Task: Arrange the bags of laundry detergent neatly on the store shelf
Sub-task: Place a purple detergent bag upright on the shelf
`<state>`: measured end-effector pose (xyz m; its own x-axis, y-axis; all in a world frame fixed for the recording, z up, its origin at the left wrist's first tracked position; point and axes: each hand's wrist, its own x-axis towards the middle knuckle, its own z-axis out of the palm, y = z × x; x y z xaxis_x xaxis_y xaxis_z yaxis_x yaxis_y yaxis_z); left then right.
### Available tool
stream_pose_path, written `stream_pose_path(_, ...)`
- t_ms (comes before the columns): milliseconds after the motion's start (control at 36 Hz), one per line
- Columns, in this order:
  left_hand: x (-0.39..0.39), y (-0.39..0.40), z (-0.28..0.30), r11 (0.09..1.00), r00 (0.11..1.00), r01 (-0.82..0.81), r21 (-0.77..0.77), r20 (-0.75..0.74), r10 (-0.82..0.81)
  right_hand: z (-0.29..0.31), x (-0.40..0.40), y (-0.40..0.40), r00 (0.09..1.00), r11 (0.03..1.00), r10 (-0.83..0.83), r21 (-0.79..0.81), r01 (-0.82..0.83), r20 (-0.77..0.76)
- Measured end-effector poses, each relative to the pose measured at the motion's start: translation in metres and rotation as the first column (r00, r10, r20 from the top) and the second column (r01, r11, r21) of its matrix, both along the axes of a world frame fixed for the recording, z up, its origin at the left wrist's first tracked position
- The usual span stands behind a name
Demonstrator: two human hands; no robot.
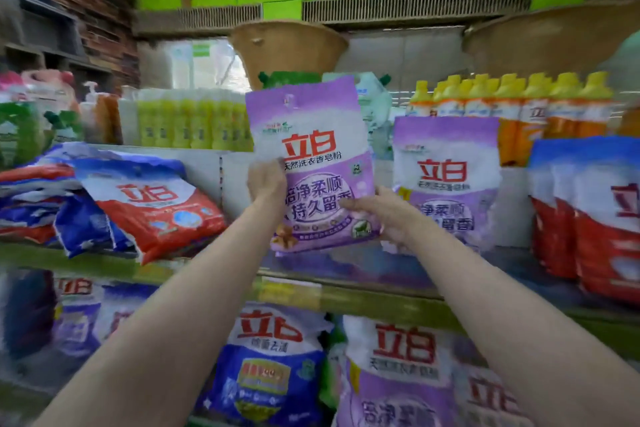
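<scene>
i note a store shelf with a green front edge. both hands hold a purple detergent bag upright above the shelf's middle: my left hand grips its left edge, my right hand pinches its lower right corner. a second purple bag stands just right. red-and-blue bags lie slumped left; yellow-capped bottles stand far right.

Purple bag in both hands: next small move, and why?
Probably set the held purple bag down upright just left of the standing purple bag. Left hand and right hand grip its lower edges above a bare stretch of shelf beside that matching bag.
</scene>
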<state>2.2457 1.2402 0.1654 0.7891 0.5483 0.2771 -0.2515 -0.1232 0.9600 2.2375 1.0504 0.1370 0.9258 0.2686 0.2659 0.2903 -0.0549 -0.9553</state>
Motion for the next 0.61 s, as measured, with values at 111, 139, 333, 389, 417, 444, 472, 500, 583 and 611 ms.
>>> stream_pose_path(111,-0.013,-0.053,0.002,0.997,0.997,0.067,0.033,0.041,-0.069,0.004,-0.025,-0.050,0.996,0.996,-0.086,-0.035,0.087,0.015)
stream_pose_path(139,-0.022,-0.068,0.005,0.996,0.997,0.065,0.066,0.046,-0.068,0.004,-0.034,-0.061,0.994,0.994,-0.109,-0.022,0.109,0.010)
stream_pose_path(333,-0.047,-0.155,-0.001,0.973,0.967,0.227,0.043,0.108,-0.230,-0.004,-0.066,-0.137,0.970,0.969,-0.243,0.050,0.244,-0.020)
stream_pose_path(389,-0.049,-0.173,-0.006,0.960,0.956,0.278,-0.010,0.100,-0.276,-0.008,-0.071,-0.156,0.963,0.962,-0.268,0.057,0.268,-0.010)
stream_pose_path(417,-0.046,-0.180,-0.010,0.951,0.947,0.307,-0.024,0.112,-0.303,-0.010,-0.073,-0.164,0.960,0.958,-0.281,0.064,0.281,-0.002)
stream_pose_path(444,-0.041,-0.186,-0.013,0.946,0.940,0.323,-0.026,0.120,-0.318,-0.012,-0.075,-0.172,0.959,0.956,-0.284,0.078,0.283,0.008)
stream_pose_path(472,-0.041,-0.192,-0.015,0.938,0.931,0.346,-0.016,0.132,-0.341,-0.015,-0.078,-0.177,0.955,0.952,-0.296,0.086,0.293,0.018)
stream_pose_path(500,-0.042,-0.198,-0.017,0.928,0.920,0.371,-0.006,0.134,-0.367,-0.019,-0.078,-0.182,0.950,0.947,-0.312,0.093,0.308,0.028)
stream_pose_path(583,-0.043,-0.214,-0.019,0.897,0.914,0.390,0.207,0.033,-0.405,-0.031,-0.074,-0.192,0.930,0.932,-0.363,0.037,0.361,0.050)
stream_pose_path(611,-0.043,-0.217,-0.020,0.881,0.921,0.377,0.284,-0.014,-0.390,-0.034,-0.071,-0.195,0.919,0.920,-0.392,-0.004,0.393,0.045)
